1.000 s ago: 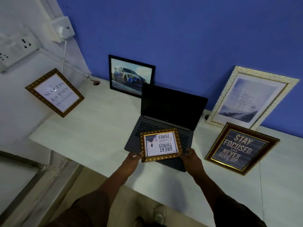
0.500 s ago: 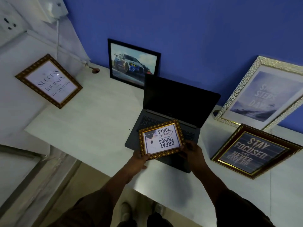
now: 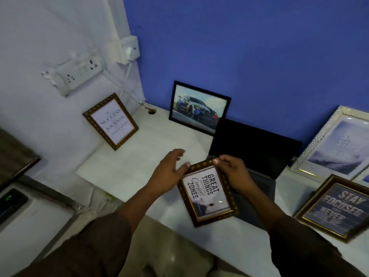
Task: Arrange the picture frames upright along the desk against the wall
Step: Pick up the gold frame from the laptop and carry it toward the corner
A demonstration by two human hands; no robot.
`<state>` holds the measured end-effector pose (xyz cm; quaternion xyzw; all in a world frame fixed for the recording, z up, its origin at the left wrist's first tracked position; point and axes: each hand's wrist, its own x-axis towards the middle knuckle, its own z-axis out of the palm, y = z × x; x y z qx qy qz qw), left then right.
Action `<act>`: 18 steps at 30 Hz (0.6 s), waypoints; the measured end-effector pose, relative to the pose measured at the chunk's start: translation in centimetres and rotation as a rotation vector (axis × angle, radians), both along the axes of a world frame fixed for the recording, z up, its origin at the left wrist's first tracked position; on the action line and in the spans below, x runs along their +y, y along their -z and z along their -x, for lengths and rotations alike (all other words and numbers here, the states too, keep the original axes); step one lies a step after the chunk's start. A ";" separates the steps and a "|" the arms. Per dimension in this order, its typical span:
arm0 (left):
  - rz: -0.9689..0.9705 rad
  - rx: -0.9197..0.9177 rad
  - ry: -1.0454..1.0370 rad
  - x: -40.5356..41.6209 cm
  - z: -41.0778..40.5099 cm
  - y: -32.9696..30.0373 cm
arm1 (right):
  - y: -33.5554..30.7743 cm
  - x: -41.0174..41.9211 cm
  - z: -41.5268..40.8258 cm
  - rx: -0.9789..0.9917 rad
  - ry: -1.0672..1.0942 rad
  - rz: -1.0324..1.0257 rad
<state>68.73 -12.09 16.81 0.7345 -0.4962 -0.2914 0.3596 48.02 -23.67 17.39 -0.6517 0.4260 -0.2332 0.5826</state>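
A small picture frame (image 3: 206,193) with a brown-gold beaded edge and the words "Great Things" is held above the front of the white desk (image 3: 139,156), turned so its text runs sideways. My right hand (image 3: 232,170) grips its upper edge. My left hand (image 3: 169,172) is spread beside it, only the thumb touching the frame's upper left corner. A "Success" frame (image 3: 110,121) leans on the white side wall. A black-framed car picture (image 3: 199,107) and a large silver-white frame (image 3: 337,144) lean on the blue wall. A "Stay Focused" frame (image 3: 335,208) lies at the right.
An open dark laptop (image 3: 253,144) sits mid-desk, just behind the held frame. A socket board (image 3: 79,74) and a plugged adapter (image 3: 129,48) with its cable hang on the left wall. A device with a green light (image 3: 12,200) sits low at the left.
The small frame has come up off the laptop and turned about a quarter turn. My left hand has let go of its edge and spread. The view has swung to the left.
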 end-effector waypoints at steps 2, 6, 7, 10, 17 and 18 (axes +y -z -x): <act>-0.092 0.026 0.145 0.9 -2.2 -1.5 | -1.4 1.5 -3.8 0.000 -0.062 0.028; -0.106 0.125 0.146 3.1 -5.5 -2.1 | -3.0 3.5 -9.3 0.069 -0.146 0.115; -0.086 0.154 0.108 3.8 -6.3 -1.9 | -3.1 3.5 -10.3 0.108 -0.138 0.182; -0.051 0.341 -0.057 5.5 -8.9 -0.9 | -2.9 3.2 -11.9 0.228 -0.034 0.352; 0.036 0.684 -0.323 5.8 -11.8 0.7 | -0.1 2.7 -10.5 0.193 0.263 -0.039; 0.038 0.709 -0.340 5.5 -11.8 0.8 | 0.1 3.2 -10.7 0.139 0.270 -0.160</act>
